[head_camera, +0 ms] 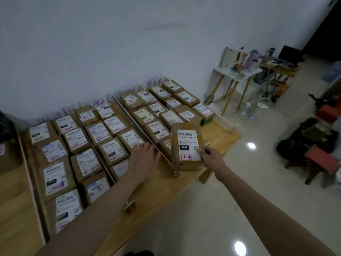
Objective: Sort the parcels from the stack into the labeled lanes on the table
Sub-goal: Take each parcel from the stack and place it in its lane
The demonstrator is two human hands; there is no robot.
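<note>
- The held parcel point(187, 145) is raised near the front edge of the bench point(162, 189), over the near end of the right-hand lanes. The right hand point(210, 156) pinches its lower right corner — a thin grip on a tilted box.
- The left hand point(144, 157) lies flat with fingers straight, resting on the bench beside a white divider point(136, 126), its fingertips touching a sorted parcel point(132, 138).
- Risk: held by 1 corner only, the box could twist or slip and drop onto the parcel beneath it, or off the bench edge to the floor point(221, 209).
- Risk: the lanes look nearly full — pushing it in could shove neighbours crooked or knock the divider.
- Risk: the lane signs point(97, 103) at the wall are blurred handwriting; I cannot read them, so a wrong lane is possible.
- Readable on the held parcel's label: a barcode, "15H-159-A03-210", "15H" white on black, a QR code and a red-framed stamp of 2 Chinese characters, probably "异常".
- Other labels are too blurred to read.
</note>
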